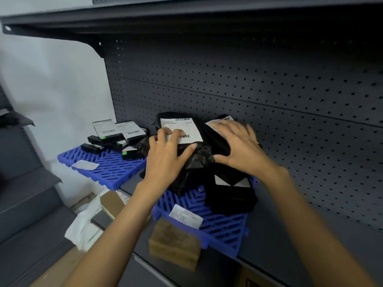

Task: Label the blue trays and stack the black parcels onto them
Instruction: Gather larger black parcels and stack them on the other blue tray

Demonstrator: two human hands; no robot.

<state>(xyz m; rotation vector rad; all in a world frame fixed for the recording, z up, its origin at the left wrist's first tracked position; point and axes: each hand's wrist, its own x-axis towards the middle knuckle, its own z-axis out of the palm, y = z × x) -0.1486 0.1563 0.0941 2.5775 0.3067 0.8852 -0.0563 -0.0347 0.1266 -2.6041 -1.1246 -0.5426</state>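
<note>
Two blue slatted trays lie on a grey shelf. The near tray point(219, 226) carries a white label point(186, 216) at its front and a pile of black plastic parcels point(199, 160). My left hand point(167, 156) rests flat on the pile, fingers on a white shipping label point(182, 129). My right hand point(238, 148) presses on the parcel to the right, fingers spread and blurred. A lower black parcel point(230, 197) lies at the pile's front. The far tray point(109, 166) holds small black boxes point(112, 139) and a white label point(85, 165).
The grey pegboard back wall point(269, 90) rises right behind the parcels, and an upper shelf point(186, 19) overhangs. Below the shelf edge sit a brown cardboard box point(174, 243), another carton point(112, 201) and white paper point(87, 226). Grey steps point(27, 204) stand at the left.
</note>
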